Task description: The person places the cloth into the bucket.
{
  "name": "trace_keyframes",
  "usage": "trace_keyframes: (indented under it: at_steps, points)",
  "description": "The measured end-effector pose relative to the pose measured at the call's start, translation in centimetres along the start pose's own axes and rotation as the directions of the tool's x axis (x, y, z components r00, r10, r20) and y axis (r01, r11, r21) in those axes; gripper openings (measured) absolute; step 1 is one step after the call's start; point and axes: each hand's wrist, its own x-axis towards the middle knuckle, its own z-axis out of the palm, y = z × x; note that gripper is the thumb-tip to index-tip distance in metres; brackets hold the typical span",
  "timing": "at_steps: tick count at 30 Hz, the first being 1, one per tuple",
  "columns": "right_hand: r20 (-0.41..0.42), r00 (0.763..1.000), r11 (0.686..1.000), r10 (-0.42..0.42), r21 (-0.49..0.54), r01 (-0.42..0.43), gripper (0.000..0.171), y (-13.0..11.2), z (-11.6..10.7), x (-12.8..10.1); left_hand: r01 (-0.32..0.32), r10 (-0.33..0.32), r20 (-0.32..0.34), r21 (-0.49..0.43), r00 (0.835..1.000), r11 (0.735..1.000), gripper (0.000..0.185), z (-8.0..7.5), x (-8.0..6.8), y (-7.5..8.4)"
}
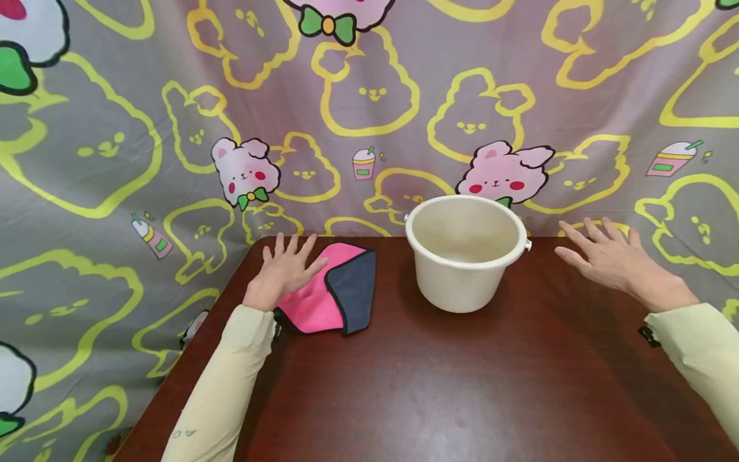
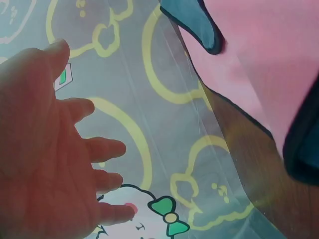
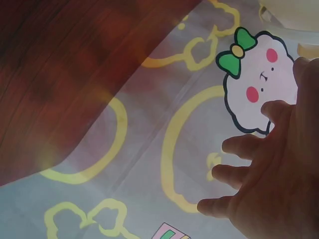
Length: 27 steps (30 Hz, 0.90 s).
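Your left hand (image 1: 283, 269) lies flat at the table's (image 1: 462, 385) 10 o'clock, fingers straight and spread, resting on the near-left edge of the cloth (image 1: 331, 289). It grips nothing. The left wrist view shows the same open palm (image 2: 45, 149) with the fingers apart and the cloth (image 2: 259, 64) beside it, pink with a dark border.

The cloth sits folded, pink side up, with a dark grey corner turned over toward 3 o'clock. The bucket (image 1: 464, 250) stands upright just beside it at the table's 12 o'clock, apart from the cloth. What shows of its inside looks empty, though the bottom is partly hidden by the near wall.

Your right hand (image 1: 606, 256) is at 2 o'clock, well clear of the bucket, fingers straight and loosely apart, holding nothing. The right wrist view agrees: splayed fingers (image 3: 239, 144) over the patterned backdrop (image 3: 149, 149).

As a judgement, the work is at its very start: the cloth is only touched, not lifted, and the bucket is untouched. Taking hold of the cloth is all still left.
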Motion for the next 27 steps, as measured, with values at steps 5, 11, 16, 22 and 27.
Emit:
trace_keyframes:
  at_steps: [5,11,16,22,27]
  points:
    - [-0.025,1.0,1.0,0.013,0.007,-0.012,0.074,-0.6,-0.1,0.1,-0.028,0.027,-0.038,-0.025,0.999,0.999,0.079,0.3,0.3,0.6]
    - [-0.062,0.998,0.998,-0.003,0.058,0.007,0.071,-1.4,0.1,0.3,-0.033,0.031,-0.034,-0.066,0.999,0.997,0.075,1.2,0.4,1.5]
    - [-0.084,0.996,0.994,-0.025,0.103,0.034,0.068,-1.7,0.5,0.4,-0.043,0.041,-0.023,-0.105,0.999,0.994,0.075,1.8,0.4,2.2]
    - [-0.17,0.985,0.977,-0.029,0.205,0.064,0.065,-1.8,0.1,0.2,-0.037,0.035,-0.014,-0.203,0.999,0.979,0.077,2.5,0.2,3.0]
    - [-0.255,0.965,0.943,-0.066,0.301,0.144,0.06,-2.3,0.0,0.1,-0.035,0.038,0.005,-0.286,0.999,0.958,0.078,3.4,-0.1,3.8]
